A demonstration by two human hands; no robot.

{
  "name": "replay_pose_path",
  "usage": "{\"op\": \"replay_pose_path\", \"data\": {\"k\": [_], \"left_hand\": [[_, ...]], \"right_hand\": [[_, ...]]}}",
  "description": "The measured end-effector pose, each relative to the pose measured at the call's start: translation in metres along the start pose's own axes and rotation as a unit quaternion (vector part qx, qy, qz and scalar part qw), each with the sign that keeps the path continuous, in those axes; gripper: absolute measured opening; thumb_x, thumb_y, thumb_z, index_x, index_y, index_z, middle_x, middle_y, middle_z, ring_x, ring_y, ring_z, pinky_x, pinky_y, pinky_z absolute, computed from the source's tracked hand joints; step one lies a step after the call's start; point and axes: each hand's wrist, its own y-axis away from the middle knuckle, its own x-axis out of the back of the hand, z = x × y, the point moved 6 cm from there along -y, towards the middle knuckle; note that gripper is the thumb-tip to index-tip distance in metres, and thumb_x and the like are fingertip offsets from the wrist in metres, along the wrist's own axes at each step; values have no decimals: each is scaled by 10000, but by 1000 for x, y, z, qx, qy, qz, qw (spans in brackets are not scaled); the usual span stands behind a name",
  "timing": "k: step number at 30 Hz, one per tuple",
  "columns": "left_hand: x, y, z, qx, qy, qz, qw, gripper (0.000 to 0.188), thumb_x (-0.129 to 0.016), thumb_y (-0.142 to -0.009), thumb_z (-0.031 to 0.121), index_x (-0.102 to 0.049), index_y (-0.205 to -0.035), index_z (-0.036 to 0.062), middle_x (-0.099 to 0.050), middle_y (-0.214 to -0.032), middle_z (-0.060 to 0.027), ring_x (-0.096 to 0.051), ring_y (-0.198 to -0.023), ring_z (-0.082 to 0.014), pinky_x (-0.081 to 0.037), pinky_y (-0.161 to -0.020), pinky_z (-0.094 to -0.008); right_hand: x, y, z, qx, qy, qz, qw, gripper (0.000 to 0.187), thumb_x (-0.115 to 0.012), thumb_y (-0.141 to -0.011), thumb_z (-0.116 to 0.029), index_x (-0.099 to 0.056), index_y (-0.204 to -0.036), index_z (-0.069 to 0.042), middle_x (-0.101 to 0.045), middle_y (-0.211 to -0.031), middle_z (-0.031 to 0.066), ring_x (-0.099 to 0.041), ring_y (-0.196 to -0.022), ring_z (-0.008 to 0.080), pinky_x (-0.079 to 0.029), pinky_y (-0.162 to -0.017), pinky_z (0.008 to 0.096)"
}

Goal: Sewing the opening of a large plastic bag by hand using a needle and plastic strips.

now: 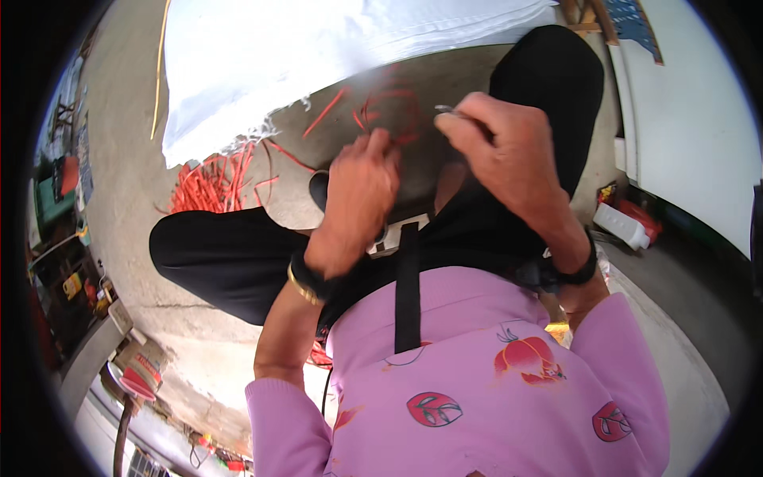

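My left hand [362, 191] is closed, knuckles up, above the gap between my knees. Its fingertips are hidden, so what they pinch cannot be made out. Blurred red strips [326, 113] show just beyond it. My right hand [509, 147] is raised near my right knee, with thumb and fingers pressed together on a small metal piece [443, 109]; only its shiny tip sticks out. In front of both hands spreads a white sheet [318, 60] with a frayed near corner.
A heap of red strips [211, 184] lies on the concrete floor by my left knee. At the right stands a white panel [691, 111], with a white and red container [624, 225] below it. Assorted items, including a red dish [139, 383], line the left side.
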Motion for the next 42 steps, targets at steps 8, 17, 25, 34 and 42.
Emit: {"op": "replay_pose_path", "data": {"k": [8,17,25,34,42], "left_hand": [[42,13,37,-78,35,171,982,154,-595,-678,43,-575,-793,-57,-507,-876,-120,-547,-831,-260,-484,-724,-360],[52,15,60,-203,168,108,959,143,-657,-661,50,-601,-780,-3,-560,-942,-105,-579,-790,-263,-497,-685,-349],[63,13,-30,210,568,210,768,185,-541,-883,151,-600,-965,-4,-629,-965,-74,-505,-530,-82,-410,-492,-214],[21,4,-55,220,753,133,606,174,-521,-907,131,-600,-974,-8,-643,-783,-65,-487,-483,-59,-400,-470,-193],[24,11,-75,247,756,198,573,151,-567,-884,138,-597,-942,2,-613,-715,-51,-521,-502,-76,-409,-461,-198]], "right_hand": [[-61,7,21,-165,-116,-178,963,492,-582,-798,-448,-652,-735,35,-600,-605,156,-606,-602,237,-456,-556,341],[-66,-5,24,-244,-330,-210,887,305,-597,-840,-281,-633,-742,5,-508,-605,-35,-450,-550,62,-352,-492,221],[-69,3,1,22,-117,-119,986,258,-577,-833,-244,-561,-691,-29,-545,-597,186,-564,-567,356,-438,-515,398],[-92,15,6,52,-53,-211,975,240,-581,-843,-214,-550,-711,-16,-486,-538,166,-512,-504,329,-383,-487,384],[-87,7,6,7,-18,-190,982,301,-506,-875,-283,-620,-764,-27,-598,-649,159,-596,-629,336,-457,-580,405]]}}
